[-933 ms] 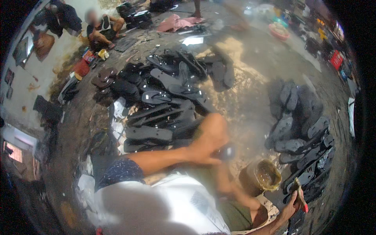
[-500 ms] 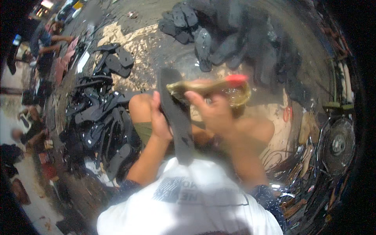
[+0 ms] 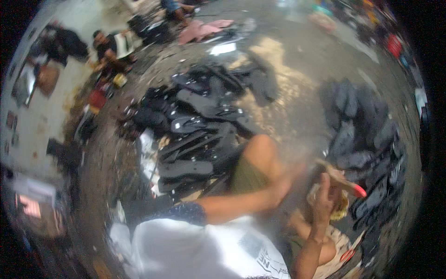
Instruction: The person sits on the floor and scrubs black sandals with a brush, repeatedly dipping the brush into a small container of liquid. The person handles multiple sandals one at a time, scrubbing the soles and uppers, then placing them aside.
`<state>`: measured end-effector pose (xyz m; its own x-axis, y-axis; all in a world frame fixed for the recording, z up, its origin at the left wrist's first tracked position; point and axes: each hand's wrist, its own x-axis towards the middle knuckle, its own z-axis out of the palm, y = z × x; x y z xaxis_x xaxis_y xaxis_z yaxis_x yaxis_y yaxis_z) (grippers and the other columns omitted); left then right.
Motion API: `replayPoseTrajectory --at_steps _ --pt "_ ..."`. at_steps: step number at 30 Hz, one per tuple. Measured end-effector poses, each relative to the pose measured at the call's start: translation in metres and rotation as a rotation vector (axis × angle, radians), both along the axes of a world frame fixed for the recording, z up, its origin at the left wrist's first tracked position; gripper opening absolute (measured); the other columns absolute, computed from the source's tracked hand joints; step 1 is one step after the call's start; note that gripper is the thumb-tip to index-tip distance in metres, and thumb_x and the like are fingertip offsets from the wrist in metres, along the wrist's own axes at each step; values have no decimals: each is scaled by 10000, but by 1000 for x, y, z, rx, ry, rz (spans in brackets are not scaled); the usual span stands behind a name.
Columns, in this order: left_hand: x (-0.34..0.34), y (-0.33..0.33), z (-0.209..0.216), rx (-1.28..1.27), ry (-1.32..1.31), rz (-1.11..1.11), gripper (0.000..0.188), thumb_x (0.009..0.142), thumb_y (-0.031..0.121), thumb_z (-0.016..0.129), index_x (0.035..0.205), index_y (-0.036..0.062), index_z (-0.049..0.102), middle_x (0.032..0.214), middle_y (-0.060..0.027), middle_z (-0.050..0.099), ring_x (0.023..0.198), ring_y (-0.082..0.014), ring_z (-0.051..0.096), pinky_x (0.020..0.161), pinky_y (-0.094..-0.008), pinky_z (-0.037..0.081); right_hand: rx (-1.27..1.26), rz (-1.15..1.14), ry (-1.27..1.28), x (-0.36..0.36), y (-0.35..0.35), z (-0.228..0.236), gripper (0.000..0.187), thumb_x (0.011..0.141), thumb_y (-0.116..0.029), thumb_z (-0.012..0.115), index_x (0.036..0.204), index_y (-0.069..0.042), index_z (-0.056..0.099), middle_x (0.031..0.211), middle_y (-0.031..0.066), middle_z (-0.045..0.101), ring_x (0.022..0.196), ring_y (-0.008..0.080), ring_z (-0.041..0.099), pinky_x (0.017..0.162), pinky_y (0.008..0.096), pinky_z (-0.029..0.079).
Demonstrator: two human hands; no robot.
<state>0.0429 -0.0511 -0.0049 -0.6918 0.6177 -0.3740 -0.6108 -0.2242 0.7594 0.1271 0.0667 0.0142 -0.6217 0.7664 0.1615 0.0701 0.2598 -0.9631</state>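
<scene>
A dark grey, long flat slipper sole (image 3: pixel 297 195), smeared by motion, lies between my two hands above my lap. My left hand (image 3: pixel 289 180) is at its left side, its fingers blurred. In my right hand (image 3: pixel 324 196) is a brush (image 3: pixel 341 180) with a pale handle and a red end. The brush's far end points toward the sole; whether it touches cannot be made out. Just beyond that hand, partly hidden by it, is a yellow-rimmed container (image 3: pixel 343 210).
Left of my knee lies a heap of dark slipper soles (image 3: pixel 204 102); another pile (image 3: pixel 362 139) is at the right. Red-handled scissors (image 3: pixel 347 255) lie by my right knee. Another person (image 3: pixel 109 51) sits at the far left. Pink sheet material (image 3: pixel 202 30) lies farther back.
The view has swung left, so my hands and lap now appear farther right. The sole and brush stay in my hands; the brush's red end now points down to the right.
</scene>
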Motion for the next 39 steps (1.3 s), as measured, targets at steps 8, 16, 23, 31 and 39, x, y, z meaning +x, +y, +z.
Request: replayPoseTrajectory --at_steps 8,16,23,31,39 --pt "27 -59 -20 362 -411 -343 596 948 533 558 1361 107 495 1094 -8 623 925 -90 595 789 -260 523 -246 -327 89 21 69 21 454 903 -385 710 1018 41 603 1010 106 660 822 156 594 751 304 490" --pt "-9 -15 -26 6 -99 -55 624 914 601 580 1251 78 537 1112 30 566 998 -89 507 903 -263 418 -189 -101 -30 55 -9 -16 376 921 -209 695 1209 10 594 1237 105 582 1134 203 539 1018 347 407" --pt "-13 21 13 232 -27 -28 617 993 520 481 1363 27 516 1323 -31 552 1196 -112 495 1039 -272 365 175 -121 88 0 -3 3 343 943 -146 646 1242 -6 552 1252 129 566 1167 257 516 1034 377 386" --pt "-65 22 31 948 -285 -418 643 1016 533 386 1380 6 448 1315 -139 558 1196 -230 549 1040 -359 436 122 248 209 6 -26 -1 251 885 -69 687 1128 -41 633 1107 108 650 1038 246 619 912 380 481" --pt "-64 41 8 471 -302 -169 568 967 560 489 1152 38 612 1010 -144 697 788 -263 696 724 -408 596 263 459 331 8 -12 -5 215 919 -163 604 1092 -48 661 1061 95 669 994 256 638 888 378 489"
